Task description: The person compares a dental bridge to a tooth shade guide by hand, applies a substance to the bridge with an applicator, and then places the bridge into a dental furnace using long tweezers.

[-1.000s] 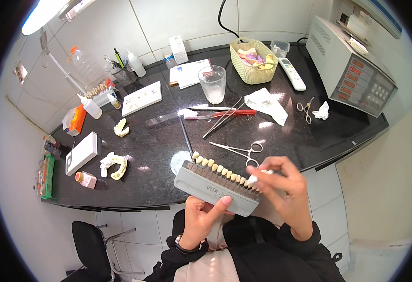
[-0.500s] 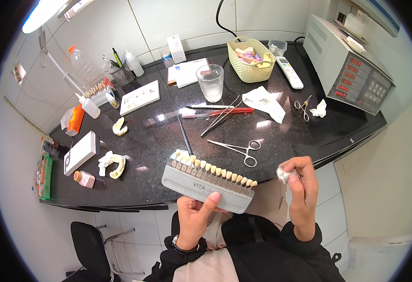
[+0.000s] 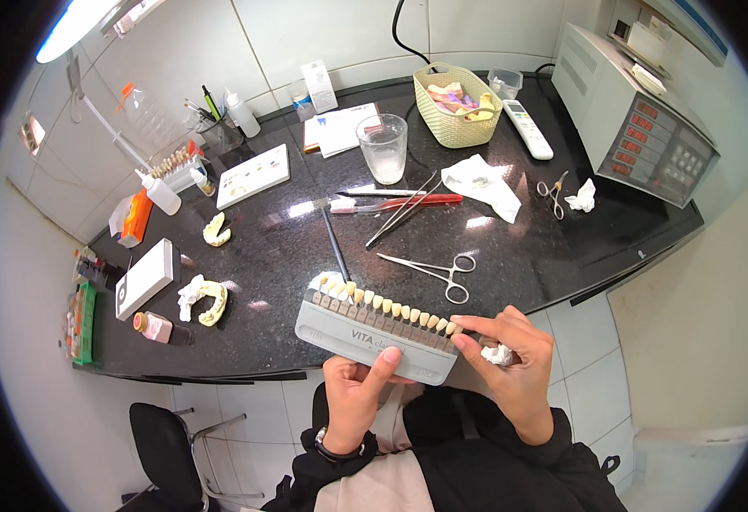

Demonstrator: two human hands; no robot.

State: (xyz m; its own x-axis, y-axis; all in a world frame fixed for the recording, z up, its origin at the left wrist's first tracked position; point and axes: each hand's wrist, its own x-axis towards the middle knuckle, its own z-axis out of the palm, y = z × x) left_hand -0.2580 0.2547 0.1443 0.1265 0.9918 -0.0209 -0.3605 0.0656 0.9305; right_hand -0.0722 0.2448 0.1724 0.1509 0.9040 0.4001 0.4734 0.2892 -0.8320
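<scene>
My left hand (image 3: 359, 397) grips a long grey tooth shade guide (image 3: 374, 344) from below, thumb pressed on its front, over the bench's front edge. A row of tooth-coloured shade tabs stands along its upper side, tilted down to the right. At the guide's right end, my right hand (image 3: 512, 358) has thumb and forefinger closed about the last shade tab (image 3: 453, 328). A crumpled white tissue (image 3: 497, 355) is tucked in the same hand, against the other fingers. Just beyond the guide lie scissor-handled forceps (image 3: 429, 267) and a dark-handled brush (image 3: 334, 239).
Tweezers (image 3: 400, 213) cross a red-handled toothbrush (image 3: 429, 200) behind the guide. A glass (image 3: 382, 149) and a woven basket (image 3: 455, 111) stand farther back. Dental casts (image 3: 212, 303) sit at left, a grey control unit (image 3: 630, 111) at right. A black chair (image 3: 165, 452) stands below left.
My right hand has moved left and down to the guide's right end, its thumb and forefinger closing about the last tab. The tissue has shifted from the fingertips into the hand. My left hand barely moves.
</scene>
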